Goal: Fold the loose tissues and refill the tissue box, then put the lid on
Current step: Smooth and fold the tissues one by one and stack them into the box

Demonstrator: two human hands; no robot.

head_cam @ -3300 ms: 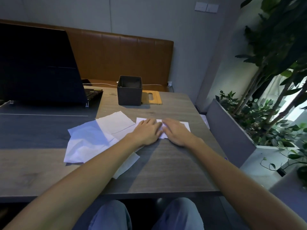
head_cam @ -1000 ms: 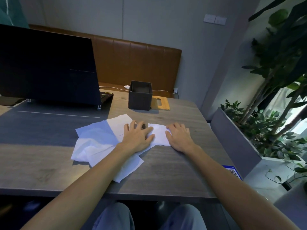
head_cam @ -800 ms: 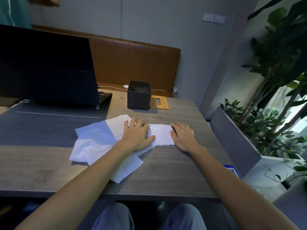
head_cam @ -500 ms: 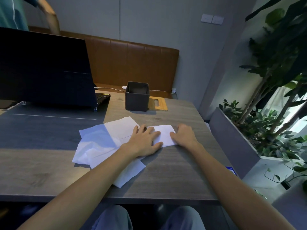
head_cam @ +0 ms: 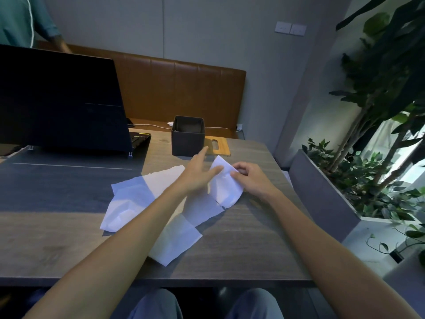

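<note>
A folded white tissue (head_cam: 226,187) is lifted off the table, pinched by my right hand (head_cam: 249,178) at its upper right edge. My left hand (head_cam: 199,174) touches its left side with fingers spread, index finger pointing toward the box. Several loose white tissues (head_cam: 147,199) lie spread on the table to the left and under my left forearm. The dark square tissue box (head_cam: 188,135) stands without its lid behind my hands. Its wooden lid (head_cam: 217,146) with a slot lies flat just right of the box.
An open black laptop (head_cam: 62,104) stands at the back left on a dark mat (head_cam: 57,180). A white cable (head_cam: 151,125) runs behind the box. A grey planter (head_cam: 322,192) with green plants lines the right table edge. Another person's sleeve (head_cam: 27,19) shows top left.
The folded tissue lay flat under both palms; now my right hand has raised it off the table and my left hand has lifted and opened beside it.
</note>
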